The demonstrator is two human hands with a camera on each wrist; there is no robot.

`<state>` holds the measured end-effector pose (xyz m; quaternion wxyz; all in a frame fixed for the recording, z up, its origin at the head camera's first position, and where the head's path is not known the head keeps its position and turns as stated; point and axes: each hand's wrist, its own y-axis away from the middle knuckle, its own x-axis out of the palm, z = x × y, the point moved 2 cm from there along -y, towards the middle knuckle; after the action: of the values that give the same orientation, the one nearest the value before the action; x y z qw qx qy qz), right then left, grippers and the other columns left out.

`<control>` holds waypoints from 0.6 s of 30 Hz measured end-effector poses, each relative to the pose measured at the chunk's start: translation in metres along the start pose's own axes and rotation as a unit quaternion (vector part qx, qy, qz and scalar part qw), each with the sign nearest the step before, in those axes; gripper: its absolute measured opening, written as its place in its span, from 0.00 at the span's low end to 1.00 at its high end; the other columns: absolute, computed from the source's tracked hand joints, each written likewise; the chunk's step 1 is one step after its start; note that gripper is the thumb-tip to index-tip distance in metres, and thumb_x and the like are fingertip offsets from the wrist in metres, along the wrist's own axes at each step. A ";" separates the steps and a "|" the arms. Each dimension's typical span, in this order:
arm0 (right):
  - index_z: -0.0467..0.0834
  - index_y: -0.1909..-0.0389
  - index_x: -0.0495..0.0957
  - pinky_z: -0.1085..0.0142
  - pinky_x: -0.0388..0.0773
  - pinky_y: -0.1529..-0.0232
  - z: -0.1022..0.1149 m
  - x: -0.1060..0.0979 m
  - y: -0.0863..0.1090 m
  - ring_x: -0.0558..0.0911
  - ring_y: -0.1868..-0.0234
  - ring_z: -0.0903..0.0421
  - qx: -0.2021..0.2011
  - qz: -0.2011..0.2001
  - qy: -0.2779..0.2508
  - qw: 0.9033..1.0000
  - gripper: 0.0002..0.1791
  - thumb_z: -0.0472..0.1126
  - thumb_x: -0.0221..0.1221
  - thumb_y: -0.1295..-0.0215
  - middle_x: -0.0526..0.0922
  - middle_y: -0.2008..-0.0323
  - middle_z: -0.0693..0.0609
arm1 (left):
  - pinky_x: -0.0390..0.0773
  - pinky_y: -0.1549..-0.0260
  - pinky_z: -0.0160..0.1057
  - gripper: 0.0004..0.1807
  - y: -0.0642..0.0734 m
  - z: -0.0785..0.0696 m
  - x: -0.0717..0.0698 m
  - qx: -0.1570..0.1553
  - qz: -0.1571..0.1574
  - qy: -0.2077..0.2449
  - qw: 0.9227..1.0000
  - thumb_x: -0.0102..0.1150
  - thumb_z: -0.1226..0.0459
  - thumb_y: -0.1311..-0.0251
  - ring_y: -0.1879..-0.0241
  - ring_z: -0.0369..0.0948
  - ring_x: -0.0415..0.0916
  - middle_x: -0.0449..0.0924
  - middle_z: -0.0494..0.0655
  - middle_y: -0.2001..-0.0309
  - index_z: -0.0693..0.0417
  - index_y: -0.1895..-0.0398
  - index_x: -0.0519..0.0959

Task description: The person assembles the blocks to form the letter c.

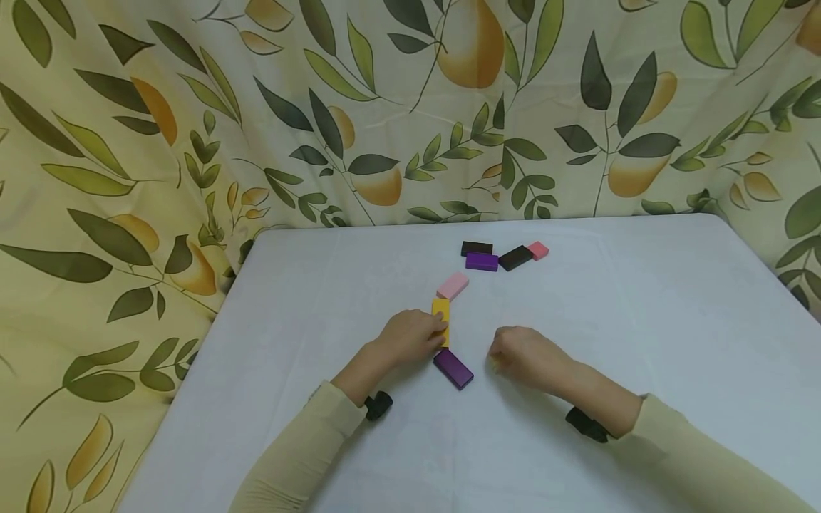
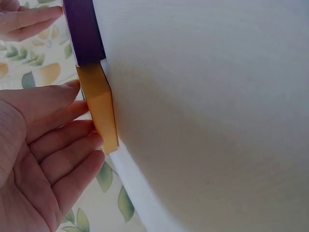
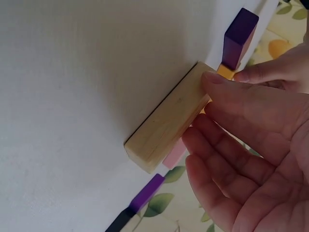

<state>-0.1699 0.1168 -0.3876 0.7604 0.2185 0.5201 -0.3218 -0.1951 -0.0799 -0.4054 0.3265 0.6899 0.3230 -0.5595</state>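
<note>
My left hand (image 1: 413, 336) holds a yellow block (image 1: 440, 311) on the white table, fingers and thumb along its side in the left wrist view. At the near end of the yellow block lies a dark purple block (image 1: 453, 368), set at an angle. To the right of these, my right hand (image 1: 529, 358) grips a plain wooden block (image 3: 166, 118) between thumb and fingers, low over the tabletop. From the head view that wooden block is mostly hidden by the hand. A light pink block (image 1: 452, 286) sits just beyond the far end of the yellow one.
Farther back lie a black block (image 1: 477, 248), a violet block (image 1: 482, 262), another black block (image 1: 516, 258) and a small coral-pink block (image 1: 537, 250), close together. The white cloth-covered table (image 1: 321, 271) ends at a leaf-patterned curtain (image 1: 385, 142) behind and at the left.
</note>
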 end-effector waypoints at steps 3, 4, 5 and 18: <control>0.38 0.71 0.84 0.67 0.76 0.66 0.002 0.002 0.000 0.74 0.72 0.59 0.003 0.008 -0.009 1.000 0.07 0.28 0.66 0.53 0.78 0.74 0.54 | 0.72 0.65 0.32 0.18 0.000 0.000 0.000 0.000 0.003 0.002 1.000 0.53 0.57 0.37 0.54 0.42 0.76 0.73 0.48 0.45 0.53 0.46 0.77; 0.38 0.70 0.84 0.66 0.76 0.66 0.003 0.002 0.000 0.75 0.72 0.59 0.000 0.008 -0.012 1.000 0.07 0.28 0.66 0.53 0.78 0.74 0.54 | 0.72 0.65 0.32 0.18 -0.001 0.000 0.000 0.000 0.004 0.002 1.000 0.53 0.57 0.37 0.54 0.42 0.76 0.73 0.48 0.44 0.53 0.46 0.77; 0.38 0.70 0.84 0.66 0.76 0.66 0.003 0.003 0.000 0.75 0.72 0.59 -0.005 0.007 -0.013 1.000 0.07 0.28 0.67 0.53 0.78 0.74 0.54 | 0.72 0.65 0.32 0.18 0.000 -0.001 0.000 -0.001 0.005 0.002 1.000 0.53 0.57 0.37 0.54 0.42 0.76 0.73 0.48 0.44 0.53 0.46 0.77; 0.36 0.70 0.83 0.66 0.76 0.67 0.009 0.009 0.004 0.75 0.72 0.59 -0.028 -0.029 -0.025 0.999 0.10 0.29 0.69 0.57 0.77 0.74 0.54 | 0.72 0.55 0.36 0.19 -0.001 0.003 0.005 -0.010 -0.004 0.015 1.000 0.54 0.56 0.37 0.50 0.42 0.74 0.73 0.45 0.44 0.51 0.45 0.76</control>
<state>-0.1587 0.1116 -0.3927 0.7693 0.1739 0.5159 -0.3343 -0.1966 -0.0819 -0.4105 0.3264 0.6935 0.3366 -0.5471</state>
